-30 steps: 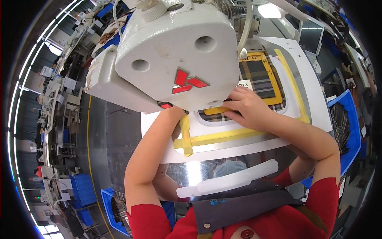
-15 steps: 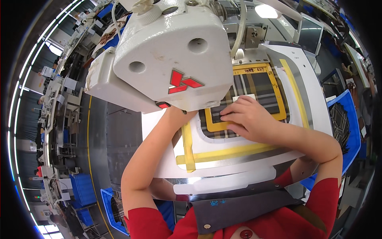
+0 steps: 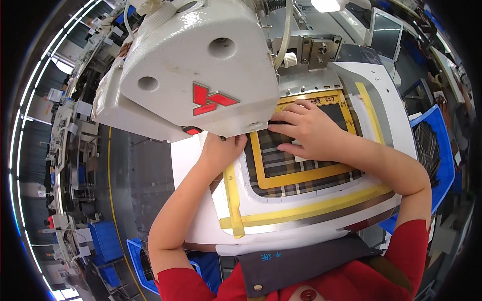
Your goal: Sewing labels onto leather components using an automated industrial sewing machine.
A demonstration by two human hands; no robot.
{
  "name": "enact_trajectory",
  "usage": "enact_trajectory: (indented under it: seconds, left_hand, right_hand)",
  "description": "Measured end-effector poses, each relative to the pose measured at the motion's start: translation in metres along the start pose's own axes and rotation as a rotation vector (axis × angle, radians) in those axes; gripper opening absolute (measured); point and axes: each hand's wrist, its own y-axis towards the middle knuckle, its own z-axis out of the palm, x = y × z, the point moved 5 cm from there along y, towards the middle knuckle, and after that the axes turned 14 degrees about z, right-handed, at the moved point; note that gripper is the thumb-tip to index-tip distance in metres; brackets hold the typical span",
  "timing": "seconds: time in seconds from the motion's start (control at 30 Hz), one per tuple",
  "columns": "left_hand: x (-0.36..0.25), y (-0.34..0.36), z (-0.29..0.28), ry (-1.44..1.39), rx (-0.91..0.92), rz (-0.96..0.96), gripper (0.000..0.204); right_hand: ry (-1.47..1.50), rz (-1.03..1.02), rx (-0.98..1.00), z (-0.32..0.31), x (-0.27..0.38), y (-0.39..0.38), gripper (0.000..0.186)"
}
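- Brightly lit centre
- Tube lights (image 3: 53, 42) curve along the left rim
- Lamp (image 3: 325, 5) glaring at top
- Highlights on machine head (image 3: 191, 22)
- Black, distorted corners

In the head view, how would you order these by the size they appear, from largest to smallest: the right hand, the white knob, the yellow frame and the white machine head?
1. White machine head, probably enlarged by nearness
2. Yellow frame, by its outer outline
3. Right hand
4. White knob

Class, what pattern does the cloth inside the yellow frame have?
The cloth is dark plaid with lighter stripes, showing best in the head view.
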Motion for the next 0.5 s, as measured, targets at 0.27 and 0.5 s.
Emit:
enact_trajectory:
  seconds: [0.27, 0.5]
  left_hand:
    - [-0.002, 0.008, -0.003, 0.136, -0.052, 0.041, 0.021]
    - [-0.032, -0.012, -0.023, 0.029, 0.073, -0.007, 0.024]
  right_hand:
    - [0.022, 0.016, -0.013, 0.002, 0.0, 0.0, 0.038]
    - [-0.138, 0.214, -0.03, -0.037, -0.026, -0.055, 0.043]
